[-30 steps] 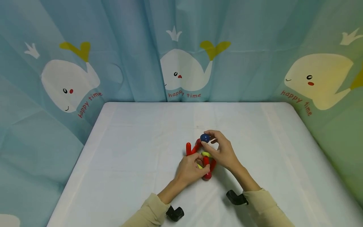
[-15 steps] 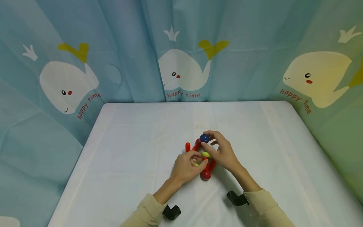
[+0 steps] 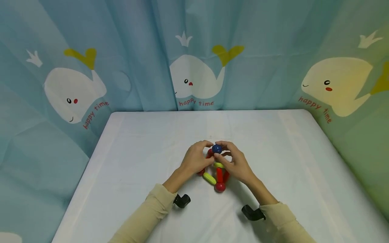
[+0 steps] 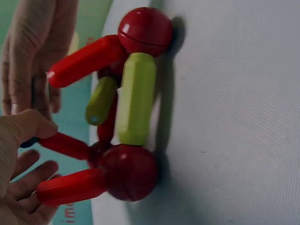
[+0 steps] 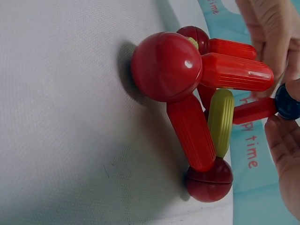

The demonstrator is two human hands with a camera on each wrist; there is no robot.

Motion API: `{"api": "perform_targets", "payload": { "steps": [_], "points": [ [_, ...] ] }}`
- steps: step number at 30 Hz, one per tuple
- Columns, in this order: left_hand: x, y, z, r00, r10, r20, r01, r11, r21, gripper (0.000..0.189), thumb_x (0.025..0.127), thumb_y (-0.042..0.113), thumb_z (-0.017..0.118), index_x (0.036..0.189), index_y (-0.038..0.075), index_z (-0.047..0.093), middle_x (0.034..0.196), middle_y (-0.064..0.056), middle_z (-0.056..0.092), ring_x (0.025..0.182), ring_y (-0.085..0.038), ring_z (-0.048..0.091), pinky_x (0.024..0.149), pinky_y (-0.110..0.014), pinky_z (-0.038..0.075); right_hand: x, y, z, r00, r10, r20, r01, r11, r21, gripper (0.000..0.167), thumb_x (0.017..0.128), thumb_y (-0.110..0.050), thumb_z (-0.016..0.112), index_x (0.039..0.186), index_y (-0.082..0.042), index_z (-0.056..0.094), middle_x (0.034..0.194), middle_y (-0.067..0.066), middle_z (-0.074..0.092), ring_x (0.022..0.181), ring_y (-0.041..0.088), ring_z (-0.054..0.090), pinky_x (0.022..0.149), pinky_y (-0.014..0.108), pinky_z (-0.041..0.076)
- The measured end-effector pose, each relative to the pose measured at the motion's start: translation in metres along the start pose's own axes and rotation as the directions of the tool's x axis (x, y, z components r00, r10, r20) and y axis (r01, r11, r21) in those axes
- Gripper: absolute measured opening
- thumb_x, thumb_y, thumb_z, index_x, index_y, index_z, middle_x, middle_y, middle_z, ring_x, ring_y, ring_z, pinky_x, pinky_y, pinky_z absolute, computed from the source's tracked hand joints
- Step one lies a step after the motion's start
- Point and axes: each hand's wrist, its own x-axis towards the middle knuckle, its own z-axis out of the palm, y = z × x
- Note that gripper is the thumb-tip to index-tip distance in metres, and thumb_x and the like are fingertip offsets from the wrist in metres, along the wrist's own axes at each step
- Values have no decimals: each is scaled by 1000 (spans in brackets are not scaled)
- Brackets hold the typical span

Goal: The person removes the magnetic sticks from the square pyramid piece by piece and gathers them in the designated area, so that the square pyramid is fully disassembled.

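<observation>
On the white table stands a ball-and-rod construction toy, with red balls [image 4: 129, 172], red rods [image 5: 190, 133] and yellow-green rods [image 4: 137, 98] joined into a frame. Several red rods stick upward from the balls. At the far side a blue ball [image 3: 216, 149] sits at the end of a slanting red rod [image 5: 255, 110]. My right hand [image 3: 236, 163] pinches this ball between thumb and fingers. From the other side my left hand [image 3: 193, 158] curls its thumb and fingertips round the same ball and rod end. It hides the toy's left part in the head view.
The white table [image 3: 146, 148] extends around the toy on all sides. Behind it hangs a blue-green curtain [image 3: 136, 67] printed with whales. A black wrist camera [image 3: 182, 201] sits below the left cuff, another black camera [image 3: 253, 213] below the right.
My left hand has left the near red and yellow-green rods and moved up and away to the blue ball. The right hand stays on the ball, almost still.
</observation>
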Motion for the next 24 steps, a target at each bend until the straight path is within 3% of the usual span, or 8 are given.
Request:
{"api": "perform_targets", "payload": {
  "steps": [2, 4, 11, 18, 21, 24],
  "points": [
    [2, -3, 2, 998, -17, 65, 16, 1000, 7, 41, 86, 14, 81, 122, 1, 68, 120, -13, 72, 114, -29, 67, 101, -41, 52, -1, 0, 1, 1000, 5, 11, -5, 1000, 8, 43, 95, -3, 71, 135, 0, 55, 127, 13, 63, 110, 27, 64, 92, 48, 56],
    [4, -5, 4, 996, -21, 84, 21, 1000, 11, 39, 87, 16, 81, 121, 1, 69, 119, -13, 72, 113, -29, 67, 101, -42, 52, -1, -1, 2, 1000, 10, 24, -10, 1000, 12, 44, 95, -4, 71, 136, 1, 55, 129, 13, 62, 111, 28, 64, 93, 48, 56],
    [4, -9, 8, 999, 12, 52, -12, 1000, 0, 29, 90, 17, 81, 114, 3, 72, 110, -11, 74, 99, -24, 68, 90, -37, 55, -4, -5, -1, 994, 98, 49, -98, 995, -3, 44, 97, -10, 70, 138, -7, 54, 130, 10, 62, 113, 27, 65, 82, 39, 59],
    [1, -11, 7, 999, 16, 35, -18, 999, 45, 27, 89, 18, 81, 112, 5, 73, 106, -9, 74, 93, -22, 67, 86, -35, 55, -5, -3, 0, 997, 64, 43, -62, 998, -28, 43, 96, -9, 72, 136, -4, 54, 122, 11, 63, 104, 26, 64, 71, 27, 58],
    [1, -11, 5, 999, 17, 31, -19, 998, 64, 24, 90, 17, 79, 110, 5, 74, 103, -8, 74, 90, -20, 67, 84, -34, 55, -5, 0, -1, 999, 30, 17, -28, 995, -97, 43, 97, -8, 71, 135, -1, 53, 121, 14, 61, 102, 28, 64, 71, 31, 58],
    [0, -11, 3, 1000, 7, -10, -6, 997, 78, 18, 91, 16, 77, 106, 6, 75, 96, -6, 75, 84, -20, 67, 78, -32, 56, -6, 6, -5, 997, 1, -71, -15, 980, -200, 43, 95, -4, 71, 134, 1, 52, 121, 18, 60, 99, 30, 65, 76, 42, 59]
  ]
}}
